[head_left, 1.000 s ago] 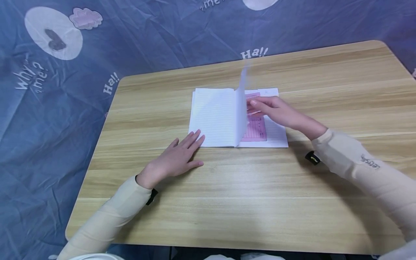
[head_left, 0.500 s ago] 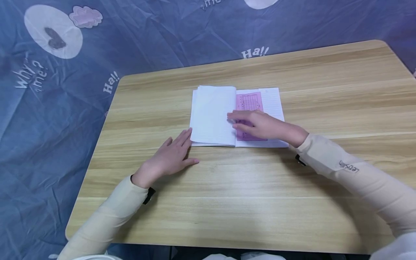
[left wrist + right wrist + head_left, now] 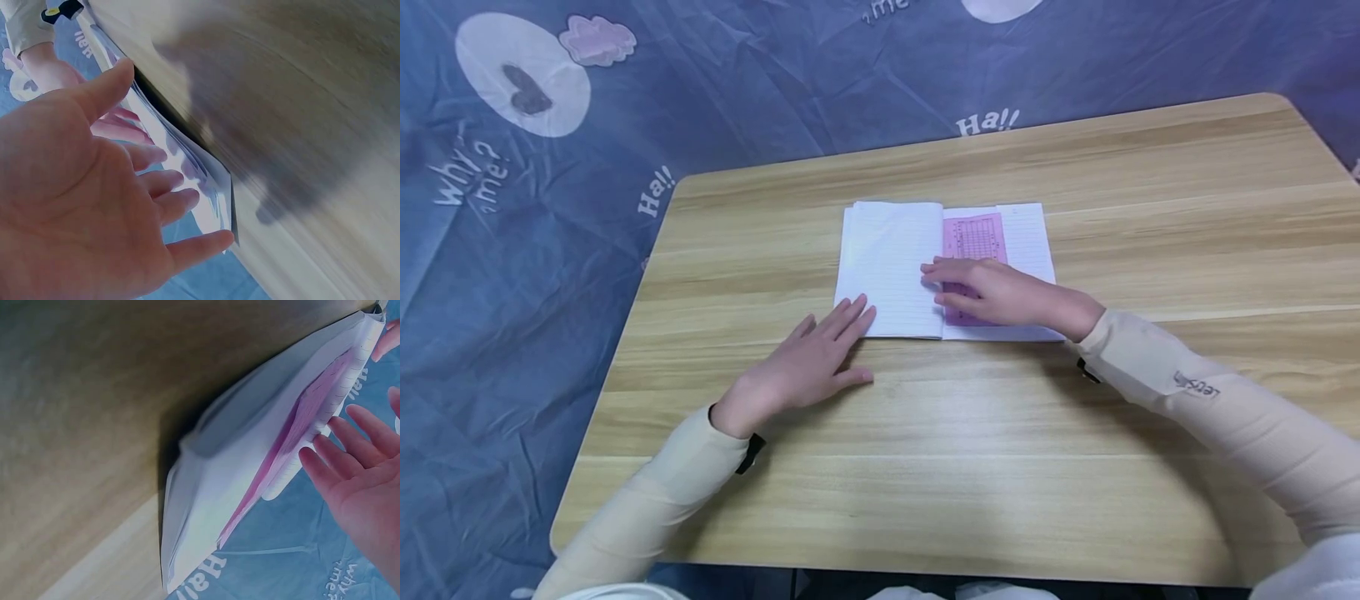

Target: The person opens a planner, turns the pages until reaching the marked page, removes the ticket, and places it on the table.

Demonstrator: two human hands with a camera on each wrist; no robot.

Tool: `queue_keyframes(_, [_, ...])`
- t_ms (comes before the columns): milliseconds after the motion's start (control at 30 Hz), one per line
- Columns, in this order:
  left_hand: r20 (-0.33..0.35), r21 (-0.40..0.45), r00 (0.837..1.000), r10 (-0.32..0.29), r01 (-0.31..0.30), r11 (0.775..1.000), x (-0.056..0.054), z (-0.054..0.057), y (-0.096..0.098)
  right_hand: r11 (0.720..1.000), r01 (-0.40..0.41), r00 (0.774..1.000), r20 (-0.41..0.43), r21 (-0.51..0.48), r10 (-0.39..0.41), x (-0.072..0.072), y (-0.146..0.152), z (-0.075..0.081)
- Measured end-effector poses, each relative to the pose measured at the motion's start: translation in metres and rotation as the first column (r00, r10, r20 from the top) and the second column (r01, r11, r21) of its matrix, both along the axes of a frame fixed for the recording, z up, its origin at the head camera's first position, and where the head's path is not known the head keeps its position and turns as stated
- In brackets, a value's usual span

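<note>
An open notebook [image 3: 891, 250] with lined white pages lies on the table. On its right-hand page, against the fold, is a pink printed sheet [image 3: 976, 237], partly hidden under my right hand [image 3: 1000, 292]. The right fingers are extended and reach over the fold onto the left page. My left hand [image 3: 808, 362] has its fingers spread, the fingertips at the lower left corner of the left page. In the left wrist view the left hand [image 3: 106, 187] shows its palm beside the page edges. The right wrist view has the right hand [image 3: 365, 462] beside the pink sheet [image 3: 312, 400].
The wooden table [image 3: 925, 467] extends around the notebook on all sides. Behind it hangs a blue printed cloth [image 3: 760, 83], which also covers the left side. Both forearms wear beige sleeves [image 3: 1195, 383].
A lifted page has turned over to the left and now lies flat. My right hand has moved left and down onto the fold; the left hand shifted off the corner and back.
</note>
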State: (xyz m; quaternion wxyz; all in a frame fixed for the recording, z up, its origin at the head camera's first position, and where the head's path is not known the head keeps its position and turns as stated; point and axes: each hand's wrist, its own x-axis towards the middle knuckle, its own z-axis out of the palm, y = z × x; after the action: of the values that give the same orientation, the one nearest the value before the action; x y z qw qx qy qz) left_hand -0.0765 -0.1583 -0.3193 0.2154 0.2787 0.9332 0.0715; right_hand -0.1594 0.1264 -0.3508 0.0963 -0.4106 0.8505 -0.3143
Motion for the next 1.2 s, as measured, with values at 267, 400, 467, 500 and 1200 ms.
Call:
queue_keyframes(267, [0.036,-0.036,0.999,-0.001,0.002,0.999,0.002,-0.003,0.002,1.000,-0.003,1.000,-0.010,0.000,0.003,0.001,0.000,-0.002])
queue_keyframes(400, [0.047,-0.033,0.999,0.004,-0.002,0.999,0.002,-0.006,0.002,1.000,-0.001,1.000,-0.004,0.002,0.002,0.002,-0.001,-0.002])
queue_keyframes(467, [0.047,-0.031,0.999,0.003,-0.002,1.000,0.002,-0.008,0.001,1.000,0.000,1.000,-0.006,-0.009,0.000,0.002,-0.001,-0.001])
queue_keyframes(500, [0.047,-0.031,0.999,0.002,-0.001,1.000,0.002,-0.008,0.002,1.000,0.002,1.000,-0.009,-0.022,-0.002,0.002,0.000,0.000])
queue_keyframes(1200, [0.042,-0.042,0.999,0.003,-0.001,0.999,0.000,-0.010,0.002,0.761,0.648,0.656,0.481,0.035,-0.581,-0.058,0.060,0.017])
